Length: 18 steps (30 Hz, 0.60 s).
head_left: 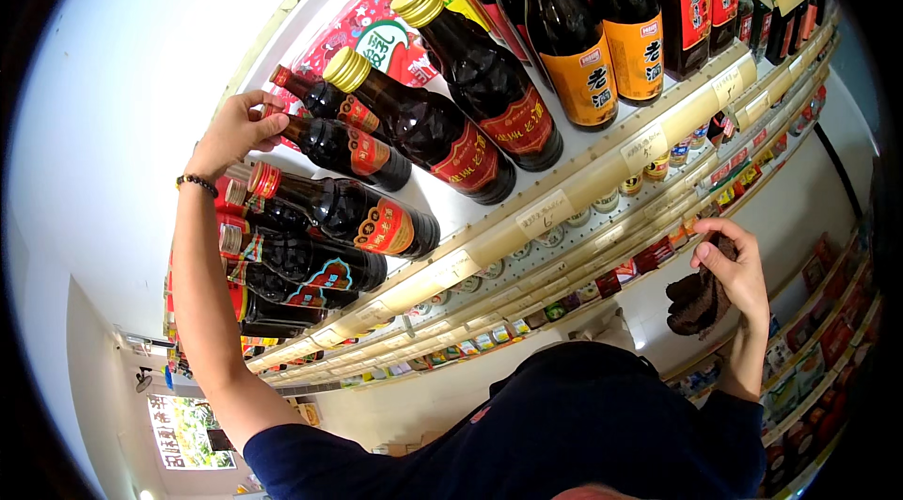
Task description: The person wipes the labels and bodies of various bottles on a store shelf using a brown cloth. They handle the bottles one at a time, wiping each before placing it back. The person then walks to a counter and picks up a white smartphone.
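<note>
My left hand (243, 131), with a beaded bracelet at the wrist, pinches the neck of a small dark glass bottle (327, 143) with a red label. The bottle stands on the upper shelf, between a taller gold-capped bottle (419, 128) and a red-capped dark bottle (343, 210). Behind it is another small bottle (324, 95) with a red cap. On the other side, my right hand (738, 267) holds a crumpled dark brown cloth (701, 301) away from the shelf, its fingers closed round the upper end.
Farther right on the same shelf are dark bottles with orange labels (580, 77). Several bottles with blue-edged labels (329, 269) stand close together at left. A cream price strip (527, 222) runs along the shelf edge. Lower shelves hold jars and small packets (602, 284).
</note>
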Tool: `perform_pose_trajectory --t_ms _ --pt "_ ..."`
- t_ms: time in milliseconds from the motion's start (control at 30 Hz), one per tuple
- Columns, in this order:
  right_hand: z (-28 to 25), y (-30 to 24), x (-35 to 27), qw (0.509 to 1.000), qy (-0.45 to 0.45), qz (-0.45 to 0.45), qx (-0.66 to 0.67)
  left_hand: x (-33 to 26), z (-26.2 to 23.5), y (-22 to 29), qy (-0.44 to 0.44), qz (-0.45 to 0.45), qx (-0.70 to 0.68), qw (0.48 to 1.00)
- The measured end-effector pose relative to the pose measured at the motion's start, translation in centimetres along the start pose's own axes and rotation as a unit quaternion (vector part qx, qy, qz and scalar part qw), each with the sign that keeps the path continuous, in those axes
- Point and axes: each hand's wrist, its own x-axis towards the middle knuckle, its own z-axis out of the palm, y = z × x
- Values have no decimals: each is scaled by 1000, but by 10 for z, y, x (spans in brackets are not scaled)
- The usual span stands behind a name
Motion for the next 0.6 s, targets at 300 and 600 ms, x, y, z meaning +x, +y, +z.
perform_pose_trajectory --t_ms 300,600 --pt "3 -3 -7 1000 -4 -13 -16 4 -1 4 -46 72 41 995" --pt "10 -17 -16 998 -23 -39 -52 11 -4 -5 -82 157 13 984"
